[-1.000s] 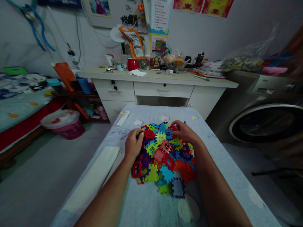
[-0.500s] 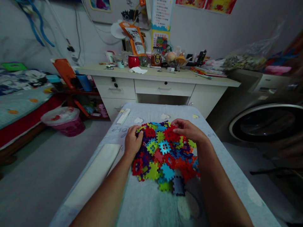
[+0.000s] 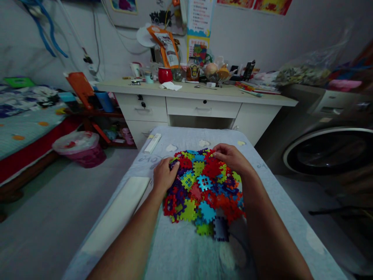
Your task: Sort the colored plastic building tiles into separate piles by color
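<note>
Looked like a picking-through step. Plastic pieces [image 3: 190,210] sat heaped on the tabletop [image 3: 180,256]. Left hand [image 3: 163,177]: grip was spread at the heap's edge. Right hand [image 3: 233,158]: touched red pieces [image 3: 212,169], couldn't tell if pinching. Next move probably called for isolating one.

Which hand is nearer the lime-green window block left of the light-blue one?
Left: the left hand is just left of the window block; the right hand lies farther, beyond and right.
</note>
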The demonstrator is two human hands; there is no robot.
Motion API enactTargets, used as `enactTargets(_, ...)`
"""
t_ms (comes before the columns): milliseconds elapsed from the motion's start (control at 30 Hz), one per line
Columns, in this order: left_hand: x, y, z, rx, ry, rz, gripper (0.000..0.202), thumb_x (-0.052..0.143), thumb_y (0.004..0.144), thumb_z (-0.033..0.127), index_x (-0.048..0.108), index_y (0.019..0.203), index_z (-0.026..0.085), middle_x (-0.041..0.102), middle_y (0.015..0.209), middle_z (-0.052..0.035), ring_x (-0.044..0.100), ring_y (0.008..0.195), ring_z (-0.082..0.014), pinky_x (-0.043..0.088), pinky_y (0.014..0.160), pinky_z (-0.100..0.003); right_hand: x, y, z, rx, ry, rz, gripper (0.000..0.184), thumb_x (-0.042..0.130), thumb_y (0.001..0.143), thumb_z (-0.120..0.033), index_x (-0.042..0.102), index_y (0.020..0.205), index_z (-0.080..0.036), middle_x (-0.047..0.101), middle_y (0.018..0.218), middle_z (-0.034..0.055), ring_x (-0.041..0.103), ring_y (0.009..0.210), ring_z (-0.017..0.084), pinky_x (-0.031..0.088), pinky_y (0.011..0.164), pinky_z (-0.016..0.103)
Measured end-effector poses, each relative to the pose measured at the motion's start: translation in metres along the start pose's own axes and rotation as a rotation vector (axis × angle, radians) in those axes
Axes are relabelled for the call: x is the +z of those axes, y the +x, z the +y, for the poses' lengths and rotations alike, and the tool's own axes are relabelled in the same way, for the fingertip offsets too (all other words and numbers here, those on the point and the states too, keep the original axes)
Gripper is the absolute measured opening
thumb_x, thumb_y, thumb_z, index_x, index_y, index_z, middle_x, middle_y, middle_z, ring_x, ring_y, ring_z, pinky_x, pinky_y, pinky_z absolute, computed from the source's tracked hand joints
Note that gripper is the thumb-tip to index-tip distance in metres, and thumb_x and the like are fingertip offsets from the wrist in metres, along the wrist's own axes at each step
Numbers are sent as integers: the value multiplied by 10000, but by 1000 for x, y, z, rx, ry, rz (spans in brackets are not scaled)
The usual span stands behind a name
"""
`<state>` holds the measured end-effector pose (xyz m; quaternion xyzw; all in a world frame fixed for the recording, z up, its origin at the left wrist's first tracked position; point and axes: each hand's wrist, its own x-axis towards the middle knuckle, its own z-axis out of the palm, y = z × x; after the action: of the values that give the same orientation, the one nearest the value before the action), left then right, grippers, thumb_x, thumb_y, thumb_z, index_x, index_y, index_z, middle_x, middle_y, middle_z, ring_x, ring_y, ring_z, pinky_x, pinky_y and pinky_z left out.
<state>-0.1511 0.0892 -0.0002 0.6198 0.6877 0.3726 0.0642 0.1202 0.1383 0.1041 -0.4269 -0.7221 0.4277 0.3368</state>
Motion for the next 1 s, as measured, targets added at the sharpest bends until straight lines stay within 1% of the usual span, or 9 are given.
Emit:
enactTargets(167, 2, 1, 1, 12, -126, -18, 381, 444, 917, 493, 629, 1097, 212, 674, 1128, -81, 614, 1077, -240, 469, 955, -390, 31, 2, -6, -47, 60, -127, 245, 631, 795, -340, 593, 995, -204, 549, 652, -55, 486, 571, 101, 369, 542, 218)
enactTargets(267, 1, 2, 2, -20, -167, -17, 375, 434, 922, 487, 634, 1081, 213, 675, 1129, -78, 610, 1090, -242, 465, 968, -400, 45, 5, -2, -86, -9, -206, 221, 600, 813, -279, 604, 1022, -208, 654, 805, -10, 587, 709, 133, 454, 649, 252)
enactTargets(333, 1, 2, 1, -27, -178, -11, 367, 447, 916, 484, 639, 1069, 210, 675, 1120, -80, 610, 1090, -241, 462, 978, -402, 46, 7, 1, -137, -131, -186, 216, 593, 813, -235, 629, 1025, -210, 690, 961, 25, 624, 860, 163, 482, 771, 294)
enactTargets(433, 2, 3, 0, -21, -204, 7, 359, 486, 898, 475, 640, 1074, 203, 672, 1110, -82, 613, 1073, -231, 464, 980, -391, 35, 7, 4, -156, -313, -81, 226, 580, 819, -192, 653, 1033, -204, 700, 1018, 44, 629, 918, 181, 477, 844, 320)
enactTargets(567, 4, 3, 1, -16, -262, 37, 359, 531, 871, 453, 635, 1097, 195, 667, 1118, -81, 611, 1066, -224, 463, 982, -382, 10, 5, 10, -59, -535, -30, 223, 580, 830, -177, 672, 1034, -189, 712, 993, 59, 636, 887, 187, 479, 830, 309)
enactTargets(667, 3, 4, 2, -30, -343, 55, 341, 502, 875, 437, 648, 1059, 189, 678, 1089, -74, 617, 1047, -220, 470, 970, -377, -8, 6, 26, 35, -727, -6, 255, 600, 829, -184, 683, 1070, -174, 702, 1091, 96, 630, 1008, 216, 461, 920, 329)
enactTargets(733, 3, 5, 1, -56, -403, 71, 331, 452, 887, 402, 656, 1034, 187, 688, 1072, -68, 618, 1050, -217, 468, 974, -372, -19, 8, 42, 113, -820, 70, 293, 588, 837, -188, 679, 1115, -168, 671, 1192, 123, 605, 1111, 241, 438, 985, 355)
enactTargets(867, 6, 7, -5, -97, -437, 87, 321, 407, 863, 303, 655, 1028, 184, 689, 1080, -61, 615, 1068, -212, 463, 993, -369, -36, 9, 76, 300, -858, 233, 383, 514, 878, -189, 629, 1243, -164, 606, 1323, 147, 548, 1239, 268, 422, 1029, 386)
enactTargets(1000, 8, 6, -8, -13, -281, 47, 331, 440, 792, 207, 647, 1049, 177, 666, 1104, -82, 600, 1088, -226, 449, 1018, -393, -40, 7, 96, 395, -787, 231, 445, 501, 880, -174, 581, 1317, -157, 587, 1358, 148, 554, 1241, 263, 419, 1032, 372)
